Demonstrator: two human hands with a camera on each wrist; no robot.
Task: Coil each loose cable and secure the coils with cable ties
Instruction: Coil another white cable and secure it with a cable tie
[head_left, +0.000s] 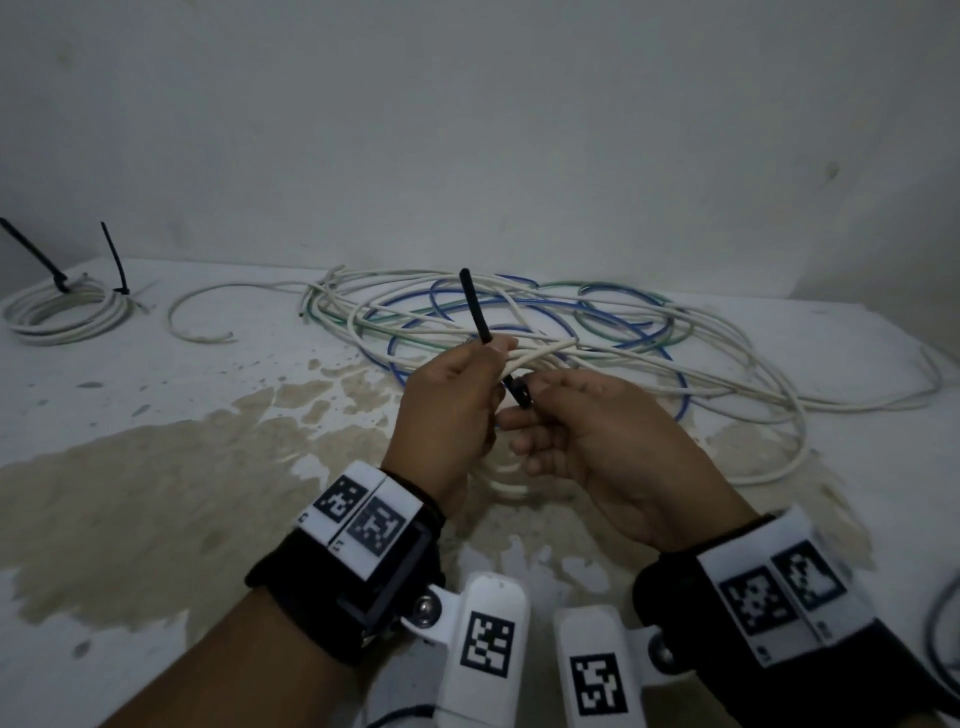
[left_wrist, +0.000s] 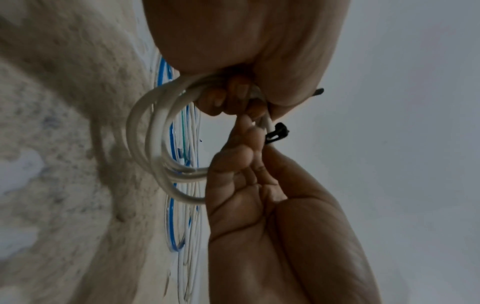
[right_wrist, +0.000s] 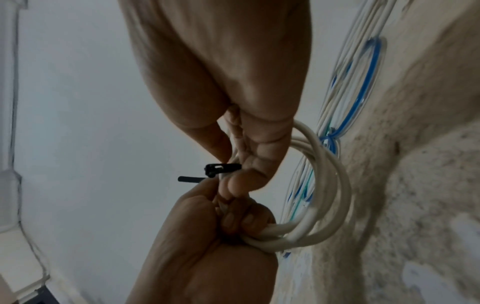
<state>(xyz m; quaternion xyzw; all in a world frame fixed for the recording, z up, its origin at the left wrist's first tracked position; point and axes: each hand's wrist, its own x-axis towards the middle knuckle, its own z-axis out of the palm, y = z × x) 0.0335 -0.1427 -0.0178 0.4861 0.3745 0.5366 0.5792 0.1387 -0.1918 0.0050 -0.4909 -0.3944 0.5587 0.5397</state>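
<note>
A small white cable coil (left_wrist: 155, 144) hangs between both hands above the table; its lower loops show under the hands (head_left: 504, 483). My left hand (head_left: 467, 384) grips the coil's bundled strands, its fingers curled round them (right_wrist: 233, 222). A black cable tie (head_left: 472, 306) crosses the bundle, its tail slanting up past the left thumb. My right hand (head_left: 566, 410) pinches the tie's head (head_left: 522, 392) between thumb and fingers (right_wrist: 221, 168). In the right wrist view the tail end (right_wrist: 189, 179) lies just below the head.
A tangle of loose white, blue and green cables (head_left: 571, 322) sprawls behind the hands. At far left lies a tied white coil (head_left: 62, 312) with two black tie tails sticking up, and a loose white cable end (head_left: 202, 317) beside it. The white table (head_left: 156, 493) is stained brown; a wall stands behind.
</note>
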